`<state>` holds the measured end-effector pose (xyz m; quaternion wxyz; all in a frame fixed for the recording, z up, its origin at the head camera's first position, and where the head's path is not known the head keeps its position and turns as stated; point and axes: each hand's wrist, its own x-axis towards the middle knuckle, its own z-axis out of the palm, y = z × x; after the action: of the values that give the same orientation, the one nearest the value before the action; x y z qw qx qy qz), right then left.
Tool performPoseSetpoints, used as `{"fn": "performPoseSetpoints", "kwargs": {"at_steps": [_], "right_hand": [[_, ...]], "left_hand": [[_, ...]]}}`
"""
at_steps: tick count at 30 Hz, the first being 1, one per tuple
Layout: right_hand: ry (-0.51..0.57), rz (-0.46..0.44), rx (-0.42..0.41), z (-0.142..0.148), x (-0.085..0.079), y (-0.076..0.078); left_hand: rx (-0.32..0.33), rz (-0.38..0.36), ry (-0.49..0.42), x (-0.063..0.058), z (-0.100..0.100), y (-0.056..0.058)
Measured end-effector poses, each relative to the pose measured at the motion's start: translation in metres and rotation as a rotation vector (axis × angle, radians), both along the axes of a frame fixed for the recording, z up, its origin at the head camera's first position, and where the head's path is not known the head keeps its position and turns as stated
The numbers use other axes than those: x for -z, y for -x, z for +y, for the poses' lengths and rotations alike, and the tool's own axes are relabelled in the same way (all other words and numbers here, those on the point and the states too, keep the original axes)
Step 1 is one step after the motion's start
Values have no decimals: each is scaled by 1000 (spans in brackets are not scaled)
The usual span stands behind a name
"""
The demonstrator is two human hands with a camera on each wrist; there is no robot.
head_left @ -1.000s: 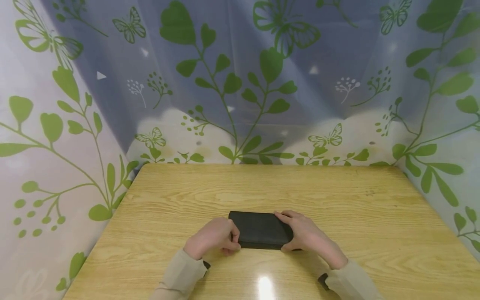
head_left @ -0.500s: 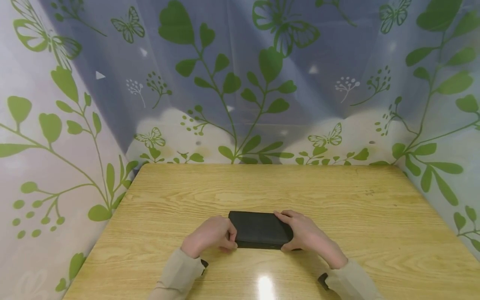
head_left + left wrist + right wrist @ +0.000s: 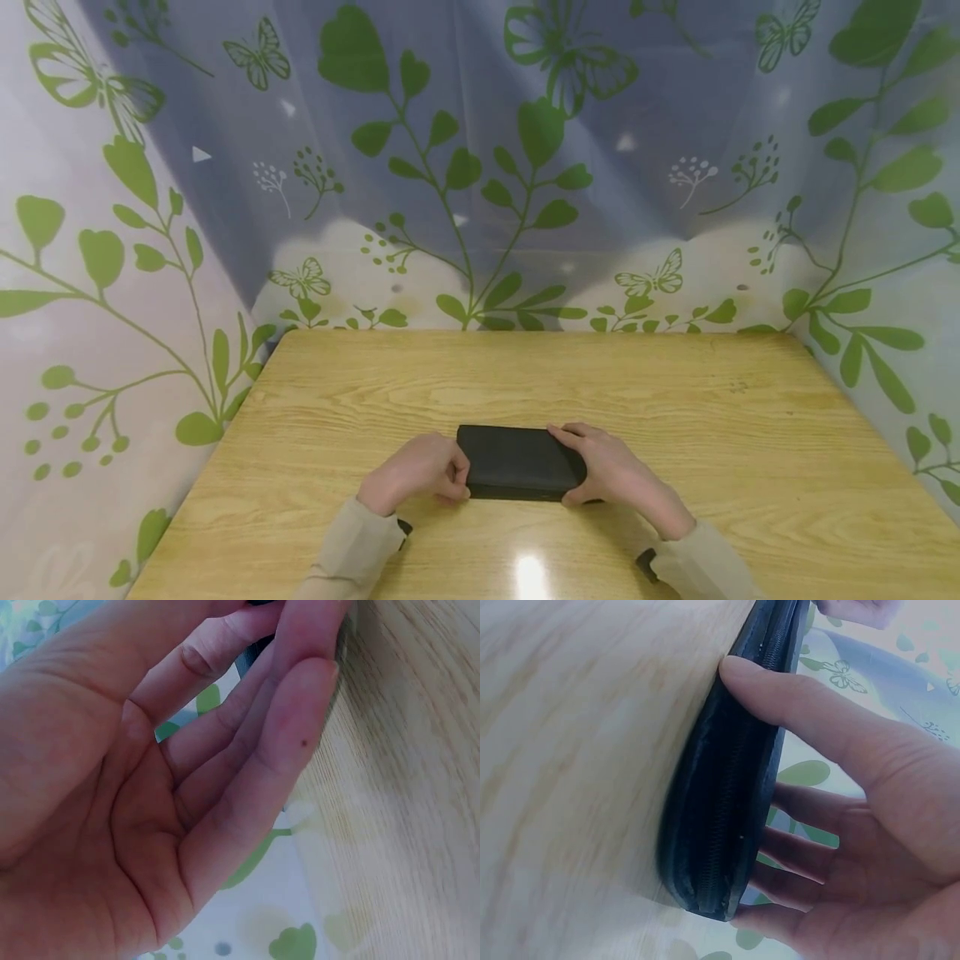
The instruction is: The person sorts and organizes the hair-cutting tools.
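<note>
A black zip wallet (image 3: 519, 458) lies flat on the wooden table, its long side towards me. My right hand (image 3: 613, 468) grips its right end, thumb on the near edge and fingers along the far side. A zipper (image 3: 720, 825) runs along the edge in the right wrist view. At the wallet's near left corner, my left hand (image 3: 422, 471) has curled fingers, with thumb and forefinger pinching at the zipper edge; whatever sits between the fingertips is hidden. The left wrist view shows mostly the palm (image 3: 135, 847), with a dark bit of the wallet behind the fingers.
The wood-grain table (image 3: 360, 375) extends around the wallet on all sides. A curtain (image 3: 495, 192) with green leaves and butterflies hangs behind it and along both sides. A bright reflection shows on the tabletop near the front.
My left hand has slid a little to the left along the wallet's near edge, to its left corner. The right hand and the wallet have stayed in place.
</note>
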<state>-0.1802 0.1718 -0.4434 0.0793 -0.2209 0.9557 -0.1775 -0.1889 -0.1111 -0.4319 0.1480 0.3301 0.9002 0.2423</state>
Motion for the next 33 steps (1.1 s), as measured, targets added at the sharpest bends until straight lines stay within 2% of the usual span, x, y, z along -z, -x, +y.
{"fn": "performPoseSetpoints", "kwargs": {"at_steps": [4,13,18,22,29,33], "right_hand": [[9,2,1,0,1,0],[26,2,6,0,3,1],[35,1,5,0,2,0],[34,3,0,0,0,0],[33,18,-10,1,0,0],[27,21,-8,0,1,0]], "left_hand": [[4,-13,-5,1,-2,1],[-17,45,28,-3,-7,2],[-46,49,32,-4,-10,3],[-54,54,38,-3,-12,4],[-82,114,66,0,-14,6],[-83,123,68,0,-14,7]]}}
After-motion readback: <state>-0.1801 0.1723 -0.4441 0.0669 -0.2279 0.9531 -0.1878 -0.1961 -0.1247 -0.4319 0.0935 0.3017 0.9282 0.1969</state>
